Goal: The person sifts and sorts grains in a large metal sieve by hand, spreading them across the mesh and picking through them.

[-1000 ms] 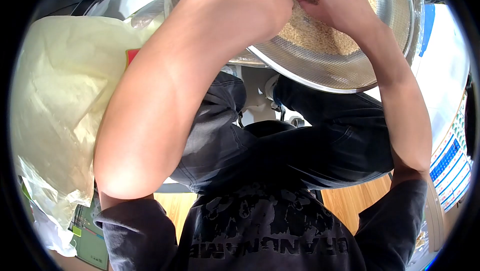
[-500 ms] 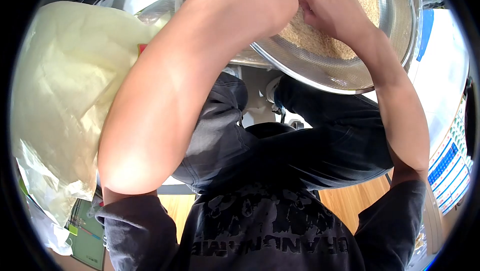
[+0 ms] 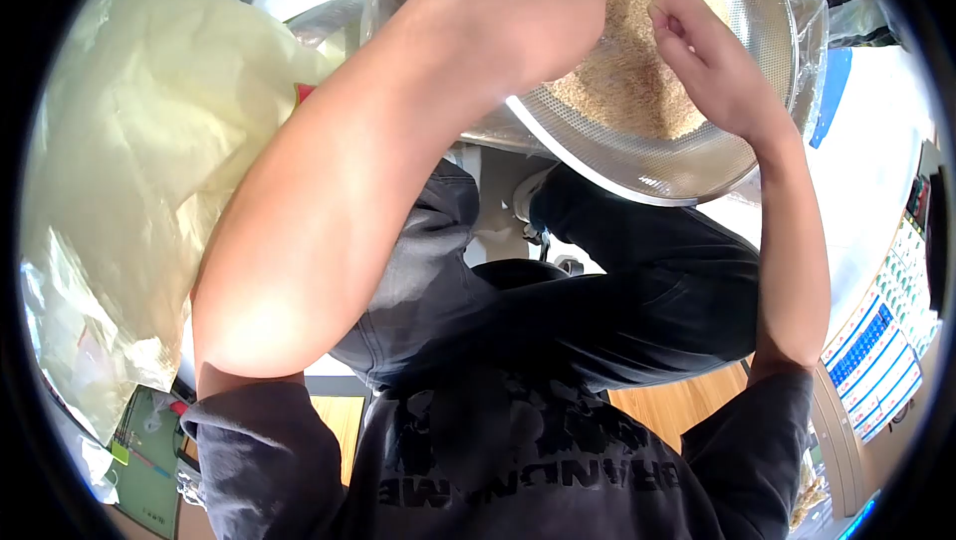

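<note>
A round metal mesh sieve (image 3: 637,176) holds a heap of small tan grains (image 3: 622,92). Over its left side is my left hand (image 3: 533,17), back turned up and fingers curled; the fingertips are cut off by the top edge. My right hand (image 3: 712,67) hovers just above the right part of the grain, thumb pressed to curled fingers. Anything in that pinch is too small to make out. Clear plastic (image 3: 812,32) shows around the outside of the sieve.
A large pale yellow plastic bag (image 3: 149,161) bulges at the left. On the right stand a white surface (image 3: 871,151) and a printed sheet with blue rows (image 3: 871,351). My crossed legs (image 3: 627,281) are below the sieve, above a wooden floor (image 3: 687,405).
My right hand has lifted off the grain and moved right, away from my left hand. The left stays over the sieve's left side. The view has shifted slightly.
</note>
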The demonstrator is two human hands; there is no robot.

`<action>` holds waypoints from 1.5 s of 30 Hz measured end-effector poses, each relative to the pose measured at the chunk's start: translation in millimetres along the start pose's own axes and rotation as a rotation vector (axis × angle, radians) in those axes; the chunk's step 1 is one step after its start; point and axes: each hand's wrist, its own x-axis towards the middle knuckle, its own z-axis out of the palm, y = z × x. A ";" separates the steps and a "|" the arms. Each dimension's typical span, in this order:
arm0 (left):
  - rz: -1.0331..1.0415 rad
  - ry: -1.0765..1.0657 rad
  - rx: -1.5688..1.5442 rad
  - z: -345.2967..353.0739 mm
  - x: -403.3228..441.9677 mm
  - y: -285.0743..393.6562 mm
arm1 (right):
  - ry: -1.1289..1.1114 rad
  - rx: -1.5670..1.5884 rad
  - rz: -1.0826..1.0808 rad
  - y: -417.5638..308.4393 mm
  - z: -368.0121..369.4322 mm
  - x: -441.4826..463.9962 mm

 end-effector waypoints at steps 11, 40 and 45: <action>-0.098 0.097 -0.232 26.2 23.0 1.3 | -0.346 2.015 0.337 -41.6 -51.9 -52.3; -0.102 0.129 0.011 28.2 -7.6 -4.0 | -0.182 -0.007 0.261 -88.0 -48.4 -73.4; 0.014 0.150 0.050 40.8 0.6 6.8 | 0.003 -0.011 0.257 -10.3 -12.6 -22.8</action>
